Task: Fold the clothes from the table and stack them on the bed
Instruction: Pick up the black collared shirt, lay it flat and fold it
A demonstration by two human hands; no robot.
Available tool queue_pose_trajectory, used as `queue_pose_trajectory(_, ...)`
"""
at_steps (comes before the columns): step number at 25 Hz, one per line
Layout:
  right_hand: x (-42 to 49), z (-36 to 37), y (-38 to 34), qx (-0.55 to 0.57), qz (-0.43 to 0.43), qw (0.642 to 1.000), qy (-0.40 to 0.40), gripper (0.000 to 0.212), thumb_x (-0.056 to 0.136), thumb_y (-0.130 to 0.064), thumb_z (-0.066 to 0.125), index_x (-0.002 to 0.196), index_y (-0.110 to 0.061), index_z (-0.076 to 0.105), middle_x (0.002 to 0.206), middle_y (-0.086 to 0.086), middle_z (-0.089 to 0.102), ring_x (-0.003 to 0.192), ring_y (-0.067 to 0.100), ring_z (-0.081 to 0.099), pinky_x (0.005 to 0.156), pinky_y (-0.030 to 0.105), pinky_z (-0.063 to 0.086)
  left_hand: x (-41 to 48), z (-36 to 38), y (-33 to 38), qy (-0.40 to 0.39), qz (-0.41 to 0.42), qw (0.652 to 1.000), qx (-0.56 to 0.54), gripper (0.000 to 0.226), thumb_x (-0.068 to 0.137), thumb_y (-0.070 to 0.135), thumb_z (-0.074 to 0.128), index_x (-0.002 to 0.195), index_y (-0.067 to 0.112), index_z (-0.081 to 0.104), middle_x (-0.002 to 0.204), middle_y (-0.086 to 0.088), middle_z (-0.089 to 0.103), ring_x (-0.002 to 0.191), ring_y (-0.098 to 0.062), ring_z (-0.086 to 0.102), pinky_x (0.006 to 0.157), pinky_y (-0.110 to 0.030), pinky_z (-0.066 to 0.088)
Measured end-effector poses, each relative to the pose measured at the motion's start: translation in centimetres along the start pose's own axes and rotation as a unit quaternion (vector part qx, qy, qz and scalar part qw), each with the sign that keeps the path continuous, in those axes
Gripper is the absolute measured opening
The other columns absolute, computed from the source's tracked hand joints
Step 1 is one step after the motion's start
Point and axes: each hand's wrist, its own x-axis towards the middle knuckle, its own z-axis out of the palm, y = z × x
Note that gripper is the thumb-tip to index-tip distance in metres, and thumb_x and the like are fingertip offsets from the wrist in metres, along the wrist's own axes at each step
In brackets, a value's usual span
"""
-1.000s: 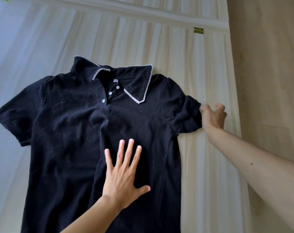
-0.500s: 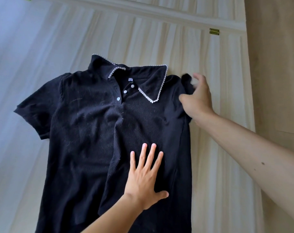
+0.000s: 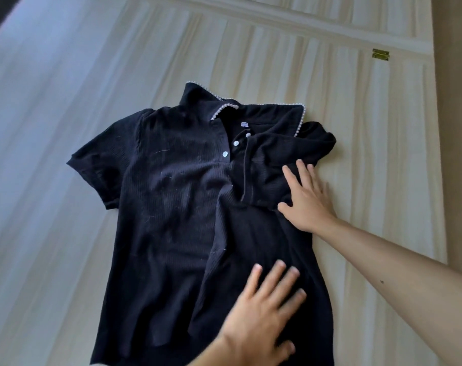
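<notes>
A black ribbed polo shirt (image 3: 171, 207) with a pearl-trimmed collar and white buttons lies face up on a pale wooden table (image 3: 369, 154). Its right sleeve (image 3: 274, 165) is folded inward across the chest, under the collar point. My right hand (image 3: 307, 196) rests flat on that folded sleeve's outer edge, fingers spread. My left hand (image 3: 264, 318) lies flat on the lower right part of the shirt, fingers apart. The left sleeve (image 3: 95, 167) still spreads outward.
The table's planks run away from me, with a brass hinge (image 3: 380, 54) at the far right. A brown floor strip (image 3: 457, 128) lies past the table's right edge. The table's left side is in bluish light.
My right hand carried the right sleeve inward over the chest and now presses it flat. My left hand slid down the shirt toward me.
</notes>
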Motion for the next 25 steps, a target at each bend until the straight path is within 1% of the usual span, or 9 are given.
queue_pose_trajectory(3, -0.4, -0.6, -0.8, -0.015, 0.022, 0.997, 0.075, 0.091, 0.087, -0.024, 0.061, 0.161, -0.025, 0.006, 0.169, 0.009, -0.01, 0.156, 0.03, -0.009, 0.124, 0.058, 0.0, 1.8, 2.4, 4.5, -0.096, 0.05, 0.991, 0.074, 0.054, 0.094, 0.041, 0.017, 0.121, 0.06, 0.06, 0.148, 0.02, 0.052, 0.141, -0.016, 0.049, 0.116, -0.066, 0.025)
queue_pose_trajectory(5, -0.4, -1.1, -2.6, 0.015, -0.026, 0.991, 0.134, 0.084, 0.089, -0.016, 0.057, 0.16, -0.02, 0.014, 0.17, 0.01, -0.003, 0.157, 0.029, -0.004, 0.125, 0.054, 0.002, 3.2, 1.2, 4.9, -0.039, 0.037, 0.998, 0.022, 0.063, 0.101, 0.03, 0.01, 0.115, 0.06, 0.063, 0.135, 0.028, 0.06, 0.131, -0.005, 0.056, 0.117, -0.05, 0.032)
queue_pose_trajectory(7, -0.2, -1.3, -4.6, 0.025, -0.097, 0.986, 0.136, 0.078, 0.092, -0.018, 0.055, 0.16, -0.019, 0.017, 0.17, 0.008, 0.001, 0.157, 0.026, -0.002, 0.126, 0.051, 0.002, 1.8, -1.6, 2.5, 0.102, -0.023, 0.991, -0.087, 0.045, 0.101, 0.036, 0.024, 0.108, 0.041, 0.069, 0.118, 0.016, 0.066, 0.115, -0.013, 0.06, 0.103, -0.041, 0.04)
queue_pose_trajectory(9, 0.3, -1.0, -7.4, 0.015, -0.151, 0.981, 0.122, 0.075, 0.095, -0.024, 0.055, 0.16, -0.019, 0.019, 0.17, 0.007, 0.003, 0.157, 0.025, -0.001, 0.126, 0.05, 0.004, 0.1, -4.9, -4.1, 0.285, -0.157, 0.921, -0.215, 0.024, 0.093, 0.035, 0.045, 0.103, 0.025, 0.065, 0.107, 0.003, 0.062, 0.102, -0.023, 0.054, 0.088, -0.044, 0.042)
queue_pose_trajectory(12, 0.9, -0.5, -12.3, 0.019, -0.211, 0.973, 0.088, 0.073, 0.097, -0.029, 0.053, 0.161, -0.02, 0.018, 0.171, 0.006, 0.003, 0.157, 0.023, -0.002, 0.126, 0.047, 0.003, -3.4, -7.4, -16.5, 0.427, -0.445, 0.76, -0.208, 0.025, 0.09, 0.022, 0.053, 0.113, 0.018, 0.062, 0.117, -0.005, 0.057, 0.106, -0.031, 0.052, 0.088, -0.047, 0.043)
queue_pose_trajectory(14, 1.2, 0.1, -15.7, 0.023, -0.247, 0.967, 0.059, 0.073, 0.099, -0.031, 0.051, 0.161, -0.022, 0.015, 0.171, 0.003, 0.0, 0.157, 0.021, -0.004, 0.126, 0.045, 0.0, -5.4, -8.4, -23.3, 0.426, -0.609, 0.627, -0.234, 0.043, 0.093, 0.027, 0.056, 0.132, 0.01, 0.052, 0.136, -0.013, 0.046, 0.122, -0.037, 0.044, 0.099, -0.05, 0.038)
queue_pose_trajectory(16, 1.5, 1.0, -18.2, 0.021, -0.262, 0.965, 0.018, 0.073, 0.101, -0.033, 0.048, 0.162, -0.023, 0.01, 0.171, 0.001, -0.006, 0.157, 0.02, -0.009, 0.126, 0.045, -0.003, -6.8, -9.1, -27.3, 0.325, -0.707, 0.558, -0.288, 0.066, 0.095, 0.046, 0.056, 0.141, 0.003, 0.04, 0.146, -0.016, 0.034, 0.133, -0.037, 0.035, 0.106, -0.05, 0.035)
queue_pose_trajectory(19, 2.3, 2.4, -20.4, -0.004, -0.246, 0.969, -0.034, 0.072, 0.103, -0.039, 0.043, 0.162, -0.024, 0.005, 0.17, 0.001, -0.015, 0.156, 0.021, -0.016, 0.126, 0.05, -0.004, -7.7, -9.0, -30.2, 0.237, -0.715, 0.568, -0.333, 0.063, 0.093, 0.05, 0.059, 0.135, 0.004, 0.047, 0.143, -0.016, 0.04, 0.137, -0.036, 0.034, 0.109, -0.05, 0.039)
queue_pose_trajectory(25, 3.2, 2.4, -21.9, -0.04, -0.201, 0.979, -0.01, 0.065, 0.104, -0.046, 0.037, 0.161, -0.024, 0.012, 0.17, 0.003, -0.008, 0.157, 0.025, -0.01, 0.124, 0.056, -0.001, -10.1, -12.0, -32.2, 0.417, -0.609, 0.565, -0.369, 0.032, 0.101, 0.026, 0.049, 0.129, 0.009, 0.049, 0.127, -0.013, 0.061, 0.116, -0.036, 0.059, 0.089, -0.039, 0.044)
